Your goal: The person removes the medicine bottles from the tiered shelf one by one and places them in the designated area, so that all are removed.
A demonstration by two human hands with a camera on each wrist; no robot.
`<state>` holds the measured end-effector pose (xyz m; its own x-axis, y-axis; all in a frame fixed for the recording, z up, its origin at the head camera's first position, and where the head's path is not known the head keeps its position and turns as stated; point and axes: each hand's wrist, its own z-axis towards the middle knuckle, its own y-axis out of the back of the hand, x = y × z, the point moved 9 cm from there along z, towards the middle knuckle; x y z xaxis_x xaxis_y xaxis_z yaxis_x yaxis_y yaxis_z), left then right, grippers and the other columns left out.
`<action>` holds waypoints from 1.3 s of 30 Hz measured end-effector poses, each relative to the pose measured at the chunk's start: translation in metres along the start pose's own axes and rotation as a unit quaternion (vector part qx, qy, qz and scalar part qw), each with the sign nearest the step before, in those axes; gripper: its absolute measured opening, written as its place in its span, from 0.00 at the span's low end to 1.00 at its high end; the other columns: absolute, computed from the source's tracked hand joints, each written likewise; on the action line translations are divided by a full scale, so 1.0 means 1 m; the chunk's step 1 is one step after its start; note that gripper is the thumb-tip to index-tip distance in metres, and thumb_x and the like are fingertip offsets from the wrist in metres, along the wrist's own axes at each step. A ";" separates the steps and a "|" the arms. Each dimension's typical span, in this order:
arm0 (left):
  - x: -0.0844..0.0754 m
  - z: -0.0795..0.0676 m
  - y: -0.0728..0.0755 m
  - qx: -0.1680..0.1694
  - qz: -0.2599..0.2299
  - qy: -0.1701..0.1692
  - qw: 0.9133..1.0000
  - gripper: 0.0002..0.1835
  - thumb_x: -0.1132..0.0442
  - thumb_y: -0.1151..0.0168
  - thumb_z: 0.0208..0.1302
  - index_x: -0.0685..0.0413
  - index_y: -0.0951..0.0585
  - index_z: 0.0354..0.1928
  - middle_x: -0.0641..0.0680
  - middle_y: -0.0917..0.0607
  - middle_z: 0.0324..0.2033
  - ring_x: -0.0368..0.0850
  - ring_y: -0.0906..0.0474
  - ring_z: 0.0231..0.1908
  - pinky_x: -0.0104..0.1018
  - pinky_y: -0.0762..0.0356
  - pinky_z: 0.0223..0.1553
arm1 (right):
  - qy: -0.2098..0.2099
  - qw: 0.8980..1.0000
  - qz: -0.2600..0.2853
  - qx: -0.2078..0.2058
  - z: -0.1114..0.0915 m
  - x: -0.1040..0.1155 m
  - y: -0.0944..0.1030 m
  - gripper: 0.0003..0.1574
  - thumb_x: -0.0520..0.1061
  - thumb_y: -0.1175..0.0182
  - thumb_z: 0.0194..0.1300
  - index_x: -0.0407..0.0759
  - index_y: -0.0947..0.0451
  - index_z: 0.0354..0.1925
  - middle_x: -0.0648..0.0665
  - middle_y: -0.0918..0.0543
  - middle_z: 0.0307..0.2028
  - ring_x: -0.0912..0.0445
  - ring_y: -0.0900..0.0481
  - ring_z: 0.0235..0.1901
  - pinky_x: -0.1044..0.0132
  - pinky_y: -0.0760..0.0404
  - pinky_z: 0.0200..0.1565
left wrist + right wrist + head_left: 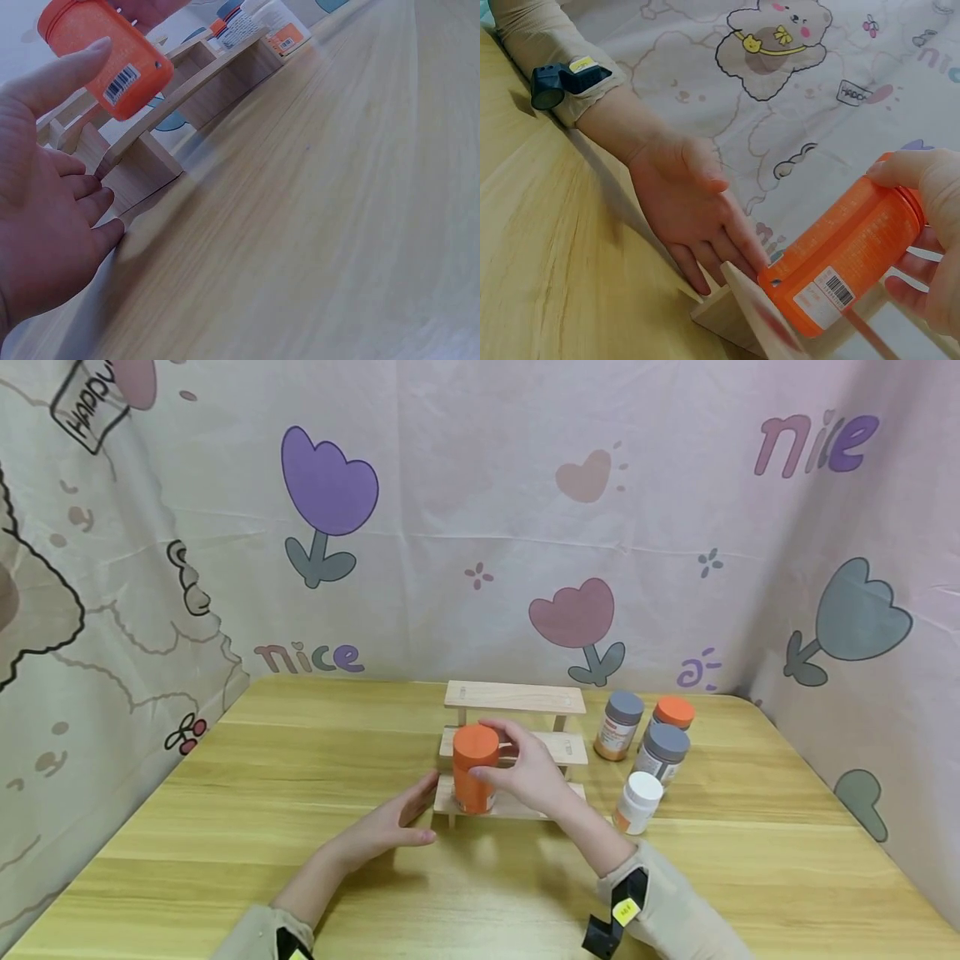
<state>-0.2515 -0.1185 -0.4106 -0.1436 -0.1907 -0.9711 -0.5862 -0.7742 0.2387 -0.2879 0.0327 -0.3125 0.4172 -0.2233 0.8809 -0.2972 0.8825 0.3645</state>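
Note:
My right hand (534,770) grips an orange bottle (474,768) with an orange lid, thumb on one side and fingers round the other. The bottle stands over the left end of the lowest step of a wooden three-step rack (525,810). Its barcode label (829,292) shows in the right wrist view. Whether its base touches the step, I cannot tell. My left hand (390,822) is beside the rack's left end, fingers extended and holding nothing. In the left wrist view, the left thumb (71,71) overlaps the bottle in the picture; contact is unclear.
Right of the rack stand two grey-lidded bottles (618,727), an orange-lidded bottle (674,712) partly hidden behind one of them, and a small white-lidded bottle (639,803). A printed cloth (450,527) hangs behind the wooden table (225,827).

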 end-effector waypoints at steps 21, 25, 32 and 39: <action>-0.001 0.002 0.001 0.006 -0.008 -0.007 1.000 0.48 0.60 0.42 0.63 0.62 0.65 0.71 0.61 0.63 0.71 0.57 0.62 0.69 0.50 0.61 0.67 | 0.031 0.997 -0.029 -0.062 -0.014 0.030 0.077 0.39 0.37 0.34 0.53 0.38 0.35 0.62 0.40 0.24 0.51 0.50 0.27 0.49 0.54 0.27 0.53; -0.001 0.002 0.000 0.006 -0.006 -0.003 1.000 0.48 0.60 0.42 0.63 0.61 0.65 0.71 0.60 0.63 0.71 0.56 0.62 0.69 0.49 0.61 0.67 | 0.030 0.995 -0.024 -0.087 -0.020 0.030 0.099 0.37 0.37 0.35 0.54 0.38 0.35 0.62 0.41 0.25 0.52 0.53 0.27 0.49 0.63 0.27 0.52; -0.002 0.001 -0.001 0.005 -0.004 -0.008 1.000 0.48 0.60 0.41 0.62 0.61 0.65 0.71 0.60 0.62 0.71 0.57 0.61 0.69 0.49 0.60 0.67 | 0.029 0.989 -0.014 -0.142 -0.035 0.026 0.140 0.35 0.37 0.36 0.56 0.37 0.35 0.61 0.48 0.24 0.49 0.58 0.26 0.48 0.73 0.27 0.50; -0.002 0.001 -0.001 0.006 -0.003 -0.010 1.000 0.48 0.60 0.42 0.62 0.61 0.64 0.71 0.61 0.62 0.71 0.57 0.61 0.69 0.50 0.59 0.67 | 0.034 0.980 -0.031 -0.193 -0.053 0.025 0.173 0.32 0.34 0.37 0.57 0.37 0.33 0.59 0.55 0.24 0.46 0.61 0.25 0.46 0.78 0.28 0.48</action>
<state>-0.2513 -0.1168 -0.4093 -0.1555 -0.1746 -0.9723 -0.5967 -0.7677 0.2334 -0.2833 0.2020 -0.2431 0.4850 -0.2647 0.8335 0.0721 0.9620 0.2635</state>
